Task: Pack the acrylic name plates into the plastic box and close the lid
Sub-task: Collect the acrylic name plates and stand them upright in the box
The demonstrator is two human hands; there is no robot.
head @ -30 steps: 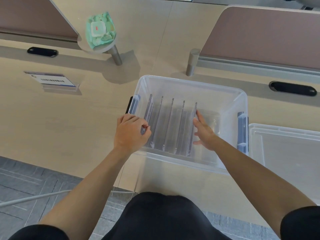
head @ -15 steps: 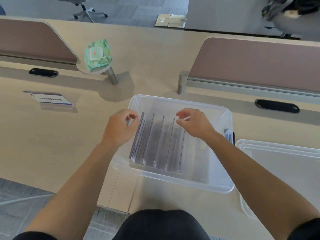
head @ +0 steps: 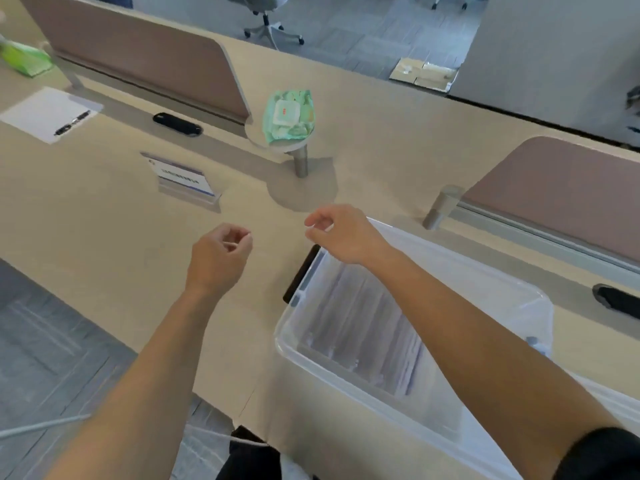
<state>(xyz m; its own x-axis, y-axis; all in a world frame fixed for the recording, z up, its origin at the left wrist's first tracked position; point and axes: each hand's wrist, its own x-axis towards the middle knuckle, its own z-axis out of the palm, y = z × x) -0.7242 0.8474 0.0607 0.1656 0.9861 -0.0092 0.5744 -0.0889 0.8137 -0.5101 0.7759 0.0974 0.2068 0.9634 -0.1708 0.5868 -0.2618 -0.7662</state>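
A clear plastic box [head: 287, 344] with a black latch stands on the desk at the lower right, lid off. Several acrylic name plates [head: 363, 327] stand on edge in a row inside it. One more name plate [head: 183, 178] with a blue-striped label stands alone on the desk, up and left of the box. My left hand [head: 218, 258] hovers over the bare desk left of the box, fingers loosely curled, holding nothing. My right hand [head: 343, 233] hangs above the box's far left corner, fingers bent and apart, empty. The lid is hidden behind my right arm.
A green pack of wipes [head: 289, 117] sits on a small round stand. Brown divider screens [head: 138, 53] run along the desk's back. A sheet of paper with a pen [head: 52, 114] lies far left. Black cable grommets [head: 176, 124] sit in the desk.
Both hands have lifted out of the box and moved left toward the lone name plate. The view has swung left, so the box now sits at the lower right.
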